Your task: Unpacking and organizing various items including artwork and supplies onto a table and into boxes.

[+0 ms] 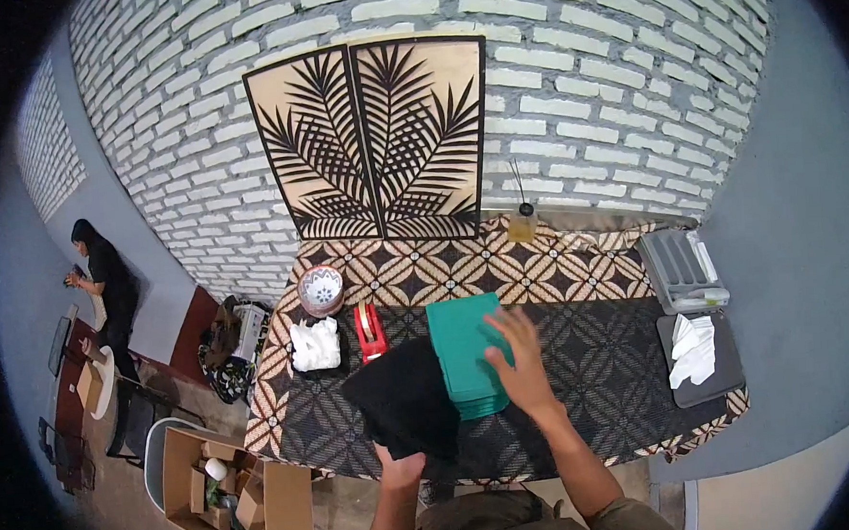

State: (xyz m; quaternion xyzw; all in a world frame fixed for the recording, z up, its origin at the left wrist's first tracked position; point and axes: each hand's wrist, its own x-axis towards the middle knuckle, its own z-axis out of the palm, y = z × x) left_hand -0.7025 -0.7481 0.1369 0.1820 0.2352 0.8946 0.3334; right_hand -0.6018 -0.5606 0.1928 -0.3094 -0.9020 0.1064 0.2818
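A stack of green sheets or pouches lies near the middle of the table. Over its right side is my right hand, fingers spread; whether the fingertips touch the top one cannot be told. My left hand holds a black cloth-like item, which covers most of its fingers and lies against the stack's left edge. Just beyond the black item stands a red tape dispenser with a roll of tape. White crumpled tissue or cloth and a patterned bowl are to the left of the dispenser.
A reed diffuser stands by the brick wall, beside two palm-leaf panels. At right are a grey organizer tray and a dark board with white paper. An open cardboard box sits lower left. Another person stands far left.
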